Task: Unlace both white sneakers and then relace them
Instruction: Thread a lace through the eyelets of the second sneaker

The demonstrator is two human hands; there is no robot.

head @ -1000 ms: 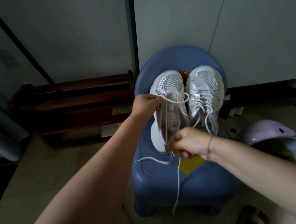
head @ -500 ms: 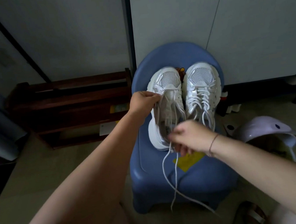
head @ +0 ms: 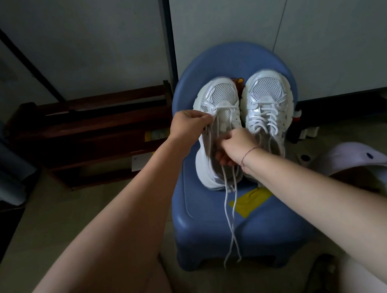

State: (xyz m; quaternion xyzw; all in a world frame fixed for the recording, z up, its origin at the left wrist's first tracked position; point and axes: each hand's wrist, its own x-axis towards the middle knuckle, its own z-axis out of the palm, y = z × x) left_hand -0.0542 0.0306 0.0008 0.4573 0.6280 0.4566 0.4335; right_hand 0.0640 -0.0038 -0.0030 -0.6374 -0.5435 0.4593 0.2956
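Gripping loosened sneaker (head: pixel 220 95) by rim, left hand (head: pixel 189 125); right hand (head: pixel 235 142) pinching lace (head: pixel 232 214).

The left sneaker (head: pixel 220 95) and right sneaker (head: pixel 265 93) sit touching, filling the far seat of the blue chair (head: pixel 208 228) up to its back. The near seat lies open save two trailing lace ends (head: pixel 232 228). A wooden rack (head: pixel 90 133) hems the left; a pale dome (head: pixel 353 155), perhaps a lamp, the right.

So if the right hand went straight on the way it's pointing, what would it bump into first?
Probably the tongue of the left sneaker, right in front of the right hand; depth is hard to judge.
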